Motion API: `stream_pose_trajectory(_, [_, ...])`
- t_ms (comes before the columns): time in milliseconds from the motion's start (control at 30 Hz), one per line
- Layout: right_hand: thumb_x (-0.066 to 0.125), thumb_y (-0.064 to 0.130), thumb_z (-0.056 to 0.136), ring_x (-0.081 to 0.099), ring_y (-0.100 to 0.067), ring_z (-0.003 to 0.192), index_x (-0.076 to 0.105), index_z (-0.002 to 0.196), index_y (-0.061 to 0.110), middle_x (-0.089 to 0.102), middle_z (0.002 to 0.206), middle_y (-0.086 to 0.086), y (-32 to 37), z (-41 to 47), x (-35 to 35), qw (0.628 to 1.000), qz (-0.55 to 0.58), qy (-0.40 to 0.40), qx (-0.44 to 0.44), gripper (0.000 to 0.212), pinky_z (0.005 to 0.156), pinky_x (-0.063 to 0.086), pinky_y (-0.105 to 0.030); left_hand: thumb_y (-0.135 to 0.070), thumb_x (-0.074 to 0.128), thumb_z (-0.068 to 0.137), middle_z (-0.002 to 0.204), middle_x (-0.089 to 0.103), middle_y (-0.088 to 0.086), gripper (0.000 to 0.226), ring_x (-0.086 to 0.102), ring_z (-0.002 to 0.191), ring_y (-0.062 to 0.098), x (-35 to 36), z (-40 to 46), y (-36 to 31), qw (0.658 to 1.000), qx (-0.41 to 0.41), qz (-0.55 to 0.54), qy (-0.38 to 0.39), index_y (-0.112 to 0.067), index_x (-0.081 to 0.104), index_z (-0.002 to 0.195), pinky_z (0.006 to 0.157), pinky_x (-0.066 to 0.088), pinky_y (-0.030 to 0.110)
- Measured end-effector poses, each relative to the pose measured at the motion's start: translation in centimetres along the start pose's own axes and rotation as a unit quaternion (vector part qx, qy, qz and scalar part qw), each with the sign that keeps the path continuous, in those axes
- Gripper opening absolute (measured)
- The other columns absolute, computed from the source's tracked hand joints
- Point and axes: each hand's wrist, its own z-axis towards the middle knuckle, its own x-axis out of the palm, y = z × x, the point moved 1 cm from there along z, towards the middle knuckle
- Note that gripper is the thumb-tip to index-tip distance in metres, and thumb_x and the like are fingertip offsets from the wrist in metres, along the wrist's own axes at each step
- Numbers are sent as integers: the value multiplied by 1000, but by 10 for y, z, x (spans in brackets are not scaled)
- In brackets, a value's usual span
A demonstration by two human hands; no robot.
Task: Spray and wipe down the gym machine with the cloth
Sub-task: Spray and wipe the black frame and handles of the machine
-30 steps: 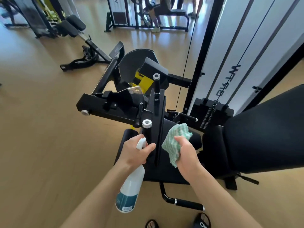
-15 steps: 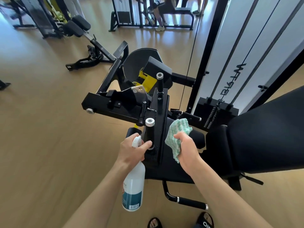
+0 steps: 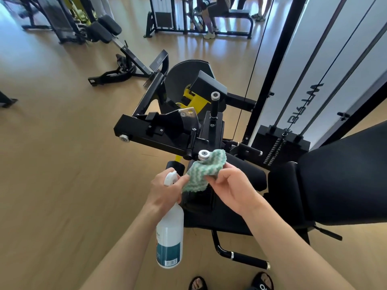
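1. Right hand (image 3: 230,189) has its fingers pinched on the green-and-white cloth (image 3: 204,171), bunched right against the silver-capped post (image 3: 203,155) of the gym machine (image 3: 167,130).
2. Cloth sits between both hands, its left edge touching the left thumb.
3. Left hand (image 3: 165,189) is curled round the neck of the spray bottle (image 3: 169,235), which hangs down, near side of the machine.
4. Bottle is white with a teal label; can't tell how much liquid is inside.
5. Black seat pad (image 3: 345,174) is off to the right, wooden floor (image 3: 52,174) on the left.
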Motion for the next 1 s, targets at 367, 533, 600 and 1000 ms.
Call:
stream_pose_trajectory(367, [90, 43, 68, 69, -8, 93, 70, 101, 25, 71, 99, 6, -14, 59, -7, 854, -485, -160, -101, 42, 79, 57, -27, -27, 69, 98, 58, 50, 1, 40, 54, 51, 18, -7, 21, -7, 1000, -24, 10, -11, -1, 48, 75, 53, 48, 29])
stream_pose_trajectory(533, [80, 21, 86, 65, -6, 61, 63, 77, 17, 66, 62, 10, -26, 76, 7, 920, -337, -177, -96, 19, 55, 55, -23, -28, 67, 99, 62, 49, 11, 42, 52, 48, 18, -11, 27, -17, 998, -52, 33, -29, 7, 48, 88, 57, 44, 29])
stream_pose_trajectory(600, [79, 26, 87, 57, -2, 49, 59, 71, 16, 60, 52, 12, -34, 80, 6, 914, -333, -198, -123, 28, 46, 49, -21, -29, 66, 99, 63, 48, 11, 42, 51, 48, 18, -13, 32, -20, 997, -64, 39, -33, 7, 48, 88, 59, 43, 30])
stream_pose_trajectory(1000, [80, 18, 86, 67, -27, 58, 60, 82, 5, 68, 72, -16, -70, 78, -20, 904, -350, -204, -134, 24, 51, 56, -33, -28, 65, 100, 59, 51, 13, 40, 50, 50, 18, -20, 59, -8, 996, -75, 41, -13, 8, 51, 90, 61, 45, 30])
